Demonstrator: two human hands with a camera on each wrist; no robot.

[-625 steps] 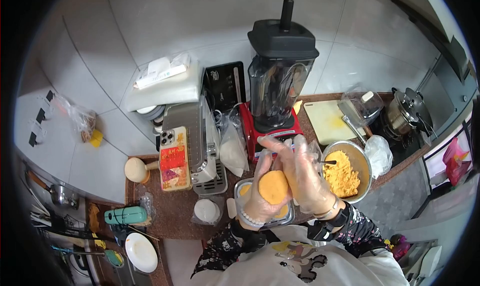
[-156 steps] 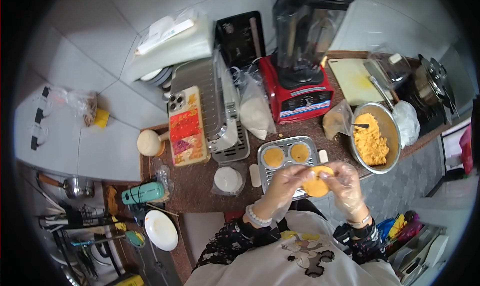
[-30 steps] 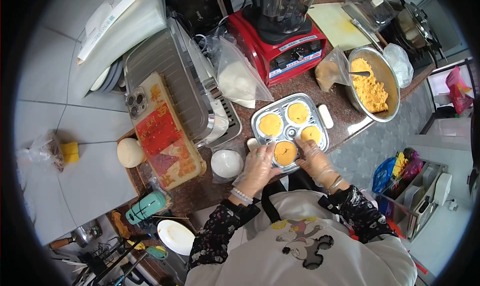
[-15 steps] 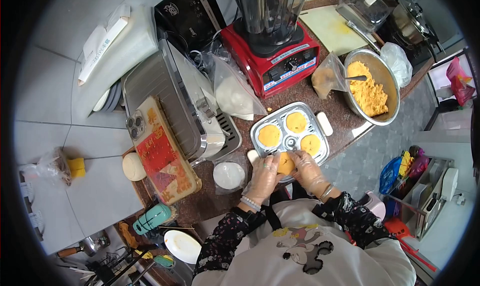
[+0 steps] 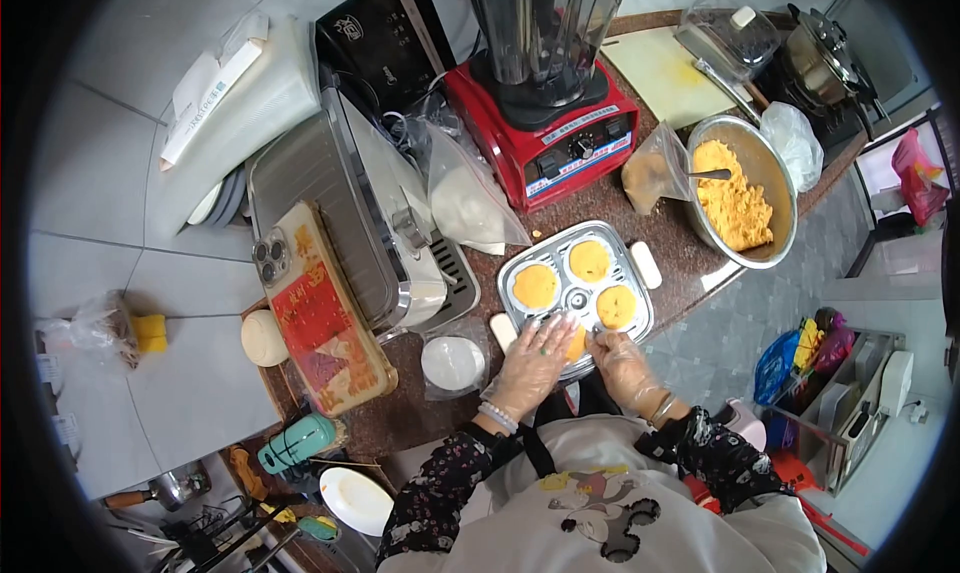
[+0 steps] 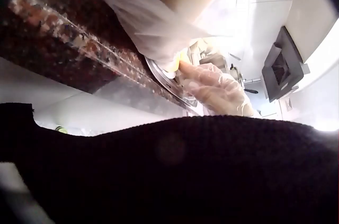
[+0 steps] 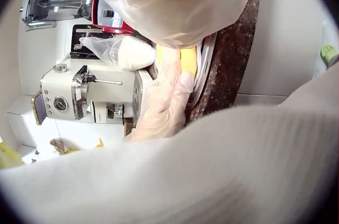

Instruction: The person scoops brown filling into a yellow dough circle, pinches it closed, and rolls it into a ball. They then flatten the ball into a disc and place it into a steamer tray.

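Observation:
A metal pan with four round hollows holds flat orange dough discs. In clear plastic gloves, my left hand lies with straight fingers over the near-left disc, covering part of it. On that disc's right side, my right hand rests its fingertips near the pan's rim. The right wrist view has the left hand with fingers extended along a yellow dough edge. Seen from the left wrist, the right hand's fingers reach the dough's edge.
Right of the pan stands a steel bowl of orange dough with a spoon, beside a small bag. Behind are a red blender and a bag of white powder. A coffee machine and white cup stand left.
Several seconds ago both hands held a disc above the pan; now it lies in the near-left hollow. Since half a second ago, the left fingers have flattened over it and the right hand has shifted slightly right.

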